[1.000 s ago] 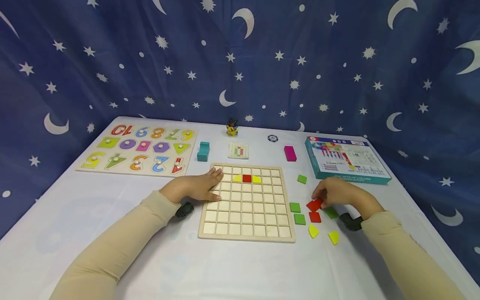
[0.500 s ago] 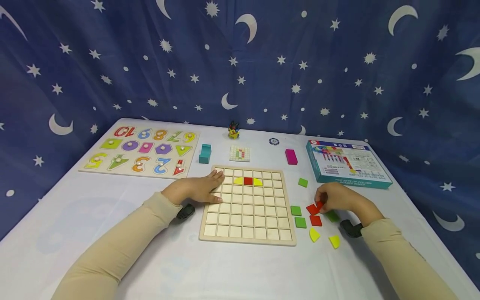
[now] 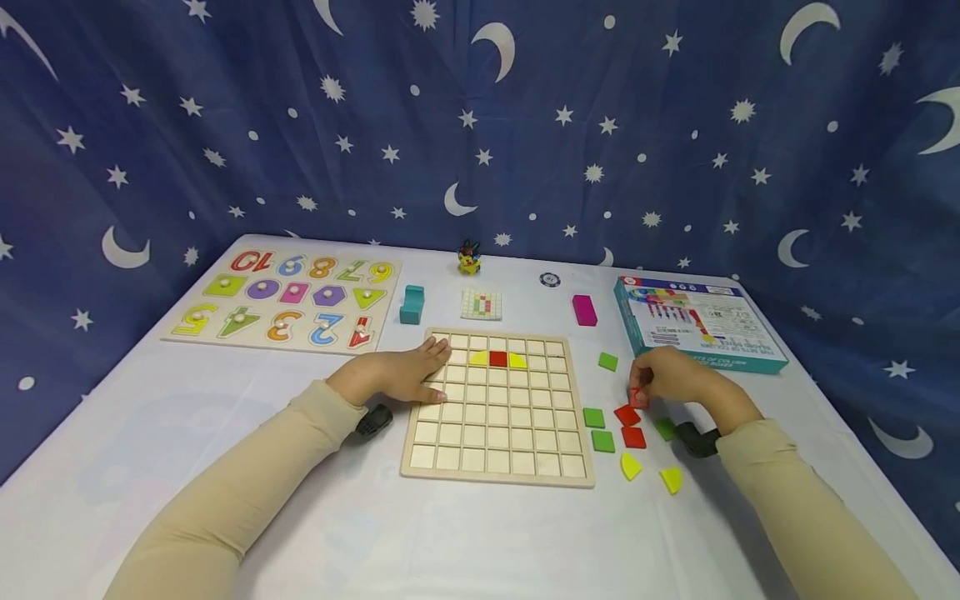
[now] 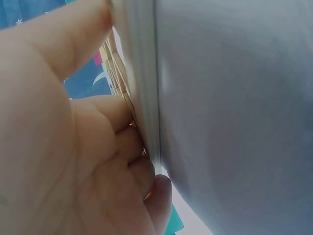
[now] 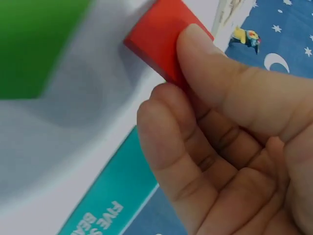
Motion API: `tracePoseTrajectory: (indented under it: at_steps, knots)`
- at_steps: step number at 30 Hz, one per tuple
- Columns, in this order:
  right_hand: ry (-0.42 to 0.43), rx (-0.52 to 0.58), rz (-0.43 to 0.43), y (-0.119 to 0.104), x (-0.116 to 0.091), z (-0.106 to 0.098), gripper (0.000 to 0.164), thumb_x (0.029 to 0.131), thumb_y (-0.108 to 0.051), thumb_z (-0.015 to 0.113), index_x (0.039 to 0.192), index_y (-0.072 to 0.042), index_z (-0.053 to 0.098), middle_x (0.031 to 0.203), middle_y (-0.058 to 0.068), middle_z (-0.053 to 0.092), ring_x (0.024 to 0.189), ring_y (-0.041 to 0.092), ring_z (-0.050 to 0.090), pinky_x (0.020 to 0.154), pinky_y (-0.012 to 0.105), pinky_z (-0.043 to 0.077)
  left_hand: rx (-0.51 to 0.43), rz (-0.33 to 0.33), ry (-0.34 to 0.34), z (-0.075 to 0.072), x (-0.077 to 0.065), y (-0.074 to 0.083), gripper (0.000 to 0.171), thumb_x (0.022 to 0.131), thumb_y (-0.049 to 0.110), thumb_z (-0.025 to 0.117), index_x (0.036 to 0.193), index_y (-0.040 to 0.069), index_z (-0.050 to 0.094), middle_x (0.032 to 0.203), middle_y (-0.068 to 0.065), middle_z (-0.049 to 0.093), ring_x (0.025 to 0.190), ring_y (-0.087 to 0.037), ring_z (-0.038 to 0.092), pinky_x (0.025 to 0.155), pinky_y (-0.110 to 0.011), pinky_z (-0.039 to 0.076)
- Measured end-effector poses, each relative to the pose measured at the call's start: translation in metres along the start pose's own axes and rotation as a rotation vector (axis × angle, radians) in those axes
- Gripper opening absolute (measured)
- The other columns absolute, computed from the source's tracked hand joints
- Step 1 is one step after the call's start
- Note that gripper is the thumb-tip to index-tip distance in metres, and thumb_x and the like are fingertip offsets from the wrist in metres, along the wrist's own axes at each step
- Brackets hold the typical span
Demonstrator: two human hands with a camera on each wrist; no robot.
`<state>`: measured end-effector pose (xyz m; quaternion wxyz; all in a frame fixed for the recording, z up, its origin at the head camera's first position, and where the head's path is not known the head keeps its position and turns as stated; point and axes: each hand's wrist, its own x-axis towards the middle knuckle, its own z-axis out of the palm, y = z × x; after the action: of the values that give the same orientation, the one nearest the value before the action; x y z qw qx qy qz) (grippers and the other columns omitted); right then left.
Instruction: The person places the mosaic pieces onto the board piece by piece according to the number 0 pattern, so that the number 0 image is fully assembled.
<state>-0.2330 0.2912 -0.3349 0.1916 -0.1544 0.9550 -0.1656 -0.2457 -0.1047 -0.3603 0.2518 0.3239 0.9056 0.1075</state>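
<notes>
A wooden grid board (image 3: 497, 479) lies mid-table, with a red square tile (image 3: 498, 358) between two yellow quarter-circle tiles (image 3: 478, 358) in an upper row. My left hand (image 3: 401, 373) rests on the board's left edge, fingers spread; in the left wrist view the fingertips lie along that edge. With thumb and fingers, my right hand (image 3: 667, 375) pinches a red square tile (image 5: 159, 41) over the loose pieces. Just below it are two more red tiles (image 3: 633, 437). Around them lie several green squares (image 3: 602, 441) and two yellow quarter-circles (image 3: 671, 479).
A number puzzle board (image 3: 281, 300) occupies the back left. Behind the grid stand a teal block (image 3: 412, 305), a small pattern card (image 3: 482, 304), a toy figure (image 3: 469, 258), a poker chip (image 3: 550, 280) and a magenta block (image 3: 584, 310). A teal-edged box (image 3: 701, 325) sits at back right.
My right hand has picked a red tile off the group and raised it slightly, away from the other two. The left hand has stayed on the board's edge.
</notes>
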Motion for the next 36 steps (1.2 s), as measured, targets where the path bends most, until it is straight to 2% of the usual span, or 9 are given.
tracePoseTrajectory:
  at_steps: [10, 20, 25, 30, 36]
  knots:
    - [0.008, -0.001, -0.025, -0.026, 0.019, -0.010, 0.003, 0.081, -0.002, 0.066, 0.081, -0.005, 0.063, 0.071, 0.002, 0.056, 0.066, 0.016, 0.049, 0.061, 0.026, 0.045, -0.003, -0.006, -0.002, -0.001, 0.001, 0.000, 0.083, 0.092, 0.042, 0.050, 0.147, -0.001, 0.004, 0.154, -0.016, -0.006, 0.140, -0.032, -0.011, 0.114, -0.046, 0.005]
    - [0.027, 0.015, -0.133, -0.059, 0.048, -0.005, 0.004, 0.083, -0.003, 0.064, 0.079, -0.002, 0.063, 0.064, 0.002, 0.055, 0.058, 0.013, 0.049, 0.056, 0.026, 0.042, 0.002, -0.004, -0.008, -0.001, 0.000, 0.000, 0.084, 0.092, 0.043, 0.050, 0.147, 0.000, 0.004, 0.154, -0.015, -0.006, 0.141, -0.031, -0.011, 0.115, -0.045, 0.005]
    - [0.003, 0.051, -0.141, -0.078, 0.063, 0.001, 0.003, 0.083, -0.004, 0.065, 0.082, -0.001, 0.064, 0.066, 0.002, 0.057, 0.058, 0.014, 0.052, 0.058, 0.026, 0.045, 0.000, -0.008, -0.011, -0.001, 0.000, 0.001, 0.084, 0.092, 0.045, 0.049, 0.147, 0.001, 0.003, 0.154, -0.014, -0.007, 0.141, -0.031, -0.011, 0.115, -0.045, 0.005]
    - [-0.017, 0.041, -0.172, -0.094, 0.075, 0.007, 0.003, 0.083, -0.002, 0.064, 0.083, -0.002, 0.066, 0.065, 0.003, 0.057, 0.058, 0.017, 0.052, 0.058, 0.024, 0.044, 0.005, -0.013, -0.015, -0.002, -0.001, 0.000, 0.084, 0.092, 0.045, 0.049, 0.147, 0.001, 0.003, 0.154, -0.014, -0.007, 0.141, -0.031, -0.011, 0.115, -0.045, 0.005]
    - [-0.046, 0.054, -0.174, -0.108, 0.086, 0.015, 0.003, 0.083, -0.004, 0.066, 0.085, -0.004, 0.068, 0.072, 0.003, 0.061, 0.060, 0.013, 0.055, 0.059, 0.023, 0.046, -0.002, -0.012, -0.019, -0.002, -0.001, 0.000, 0.083, 0.093, 0.043, 0.049, 0.147, 0.000, 0.003, 0.154, -0.014, -0.007, 0.141, -0.032, -0.011, 0.115, -0.046, 0.006]
